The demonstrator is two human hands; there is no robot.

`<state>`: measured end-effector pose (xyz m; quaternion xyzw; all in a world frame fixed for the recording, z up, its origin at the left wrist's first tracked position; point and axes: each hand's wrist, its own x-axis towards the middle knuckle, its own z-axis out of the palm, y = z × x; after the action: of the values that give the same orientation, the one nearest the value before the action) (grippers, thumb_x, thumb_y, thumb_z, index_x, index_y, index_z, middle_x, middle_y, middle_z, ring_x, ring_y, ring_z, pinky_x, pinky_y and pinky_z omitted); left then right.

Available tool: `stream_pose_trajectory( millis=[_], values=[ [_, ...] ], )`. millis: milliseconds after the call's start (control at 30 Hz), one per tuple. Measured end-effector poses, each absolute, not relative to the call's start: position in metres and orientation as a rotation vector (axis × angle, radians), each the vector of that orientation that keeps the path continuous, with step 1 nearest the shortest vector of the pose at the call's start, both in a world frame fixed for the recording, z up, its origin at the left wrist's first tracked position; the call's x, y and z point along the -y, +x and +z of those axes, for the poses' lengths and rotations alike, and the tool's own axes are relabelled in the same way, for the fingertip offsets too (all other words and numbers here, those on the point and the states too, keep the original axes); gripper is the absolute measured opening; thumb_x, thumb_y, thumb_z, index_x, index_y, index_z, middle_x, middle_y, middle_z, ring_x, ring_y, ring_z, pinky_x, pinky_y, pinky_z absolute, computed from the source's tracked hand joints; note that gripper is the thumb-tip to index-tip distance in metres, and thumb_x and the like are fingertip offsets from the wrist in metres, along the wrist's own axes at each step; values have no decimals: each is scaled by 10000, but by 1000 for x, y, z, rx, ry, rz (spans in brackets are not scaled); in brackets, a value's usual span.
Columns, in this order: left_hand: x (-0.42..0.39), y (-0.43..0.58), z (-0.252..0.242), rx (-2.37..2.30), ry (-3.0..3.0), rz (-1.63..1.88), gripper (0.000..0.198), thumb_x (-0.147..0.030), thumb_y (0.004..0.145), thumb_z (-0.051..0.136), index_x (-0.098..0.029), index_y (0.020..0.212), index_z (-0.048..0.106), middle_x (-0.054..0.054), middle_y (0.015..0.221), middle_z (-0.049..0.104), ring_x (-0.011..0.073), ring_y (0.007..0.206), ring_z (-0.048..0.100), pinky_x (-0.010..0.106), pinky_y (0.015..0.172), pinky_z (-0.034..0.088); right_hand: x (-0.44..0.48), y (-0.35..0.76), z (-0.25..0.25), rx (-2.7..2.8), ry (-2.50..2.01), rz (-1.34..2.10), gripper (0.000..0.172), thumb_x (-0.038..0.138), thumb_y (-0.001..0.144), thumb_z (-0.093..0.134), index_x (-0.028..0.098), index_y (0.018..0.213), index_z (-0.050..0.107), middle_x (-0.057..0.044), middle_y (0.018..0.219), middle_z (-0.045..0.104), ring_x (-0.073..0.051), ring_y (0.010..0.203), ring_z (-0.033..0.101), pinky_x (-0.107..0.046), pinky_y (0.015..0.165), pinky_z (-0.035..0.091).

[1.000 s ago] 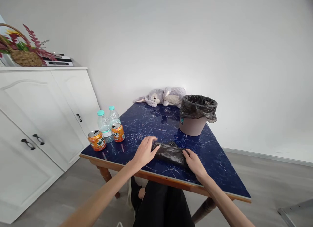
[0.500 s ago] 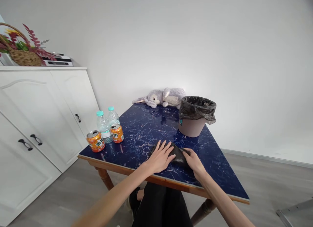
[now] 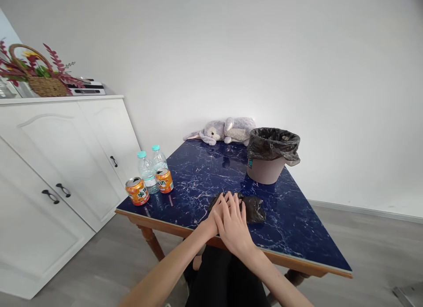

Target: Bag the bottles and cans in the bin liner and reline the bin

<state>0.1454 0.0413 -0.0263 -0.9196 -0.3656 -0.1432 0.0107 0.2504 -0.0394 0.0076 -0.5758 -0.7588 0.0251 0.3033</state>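
Note:
A black plastic garbage bag (image 3: pixel 255 210) lies folded and crumpled near the front edge of the table. On its left part rests my left hand (image 3: pixel 212 221), flat, with its fingers stretched forward. My right hand (image 3: pixel 235 230) lies over the fingers of my left hand, its own fingers straight and slightly apart. Neither hand grips the bag. Much of the left hand's fingers and the bag's middle are hidden beneath the right hand.
Behind the bag, a grey-brown trash can (image 3: pixel 264 170) with a black liner stands at the right. Two clear bottles (image 3: pixel 147 172) and two orange cans (image 3: pixel 137 192) are at the left. A plush rabbit (image 3: pixel 231 130) lies by the wall, and a white cabinet (image 3: pixel 76 166) stands left.
My right hand has let go of the bag's right end and moved left onto my left hand. The bag's right part now lies uncovered. The view has shifted slightly.

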Motion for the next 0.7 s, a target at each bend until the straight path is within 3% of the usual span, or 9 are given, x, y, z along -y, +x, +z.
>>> stream_pose_trajectory(
  millis=[133,267,367,467,700],
  values=[
    [-37,141,-16,1081,-2925,-341,718,-454,1063,489,-346,1708,193,10,1784,175,323,1649,145,556,1335,175,24,272,-18,1984,-1599,138,681,559,1100,265,245,1704,245,-158,1725,312,-405,1622,188,-683,1167,403],
    [-34,136,-4,1083,-2950,-333,705,-453,1088,447,-351,1717,144,24,1781,180,334,1640,181,548,1323,206,24,286,-28,2014,-1579,122,675,571,1099,274,288,1710,227,-105,1737,304,-350,1621,231,-558,1119,515],
    [-32,134,1,1086,-2931,-353,658,-461,1102,402,-362,1712,176,31,1771,224,376,1637,164,616,1316,172,28,287,-31,1946,-1623,62,717,573,1106,242,200,1717,196,-158,1729,308,-349,1610,263,-553,1163,478],
    [-31,133,3,1142,-2918,-382,633,-503,1103,392,-377,1700,225,40,1750,292,406,1632,160,668,1304,160,31,291,-32,1941,-1608,-14,700,548,1118,223,155,1696,270,-182,1702,360,-336,1604,283,-571,1243,367],
    [-34,132,-2,1195,-2937,-394,622,-588,1103,332,-400,1690,247,-8,1753,280,374,1634,179,640,1312,191,36,309,-35,1946,-1646,-105,692,553,1115,234,146,1647,405,-176,1699,364,-360,1610,257,-617,1282,239]
  ],
)
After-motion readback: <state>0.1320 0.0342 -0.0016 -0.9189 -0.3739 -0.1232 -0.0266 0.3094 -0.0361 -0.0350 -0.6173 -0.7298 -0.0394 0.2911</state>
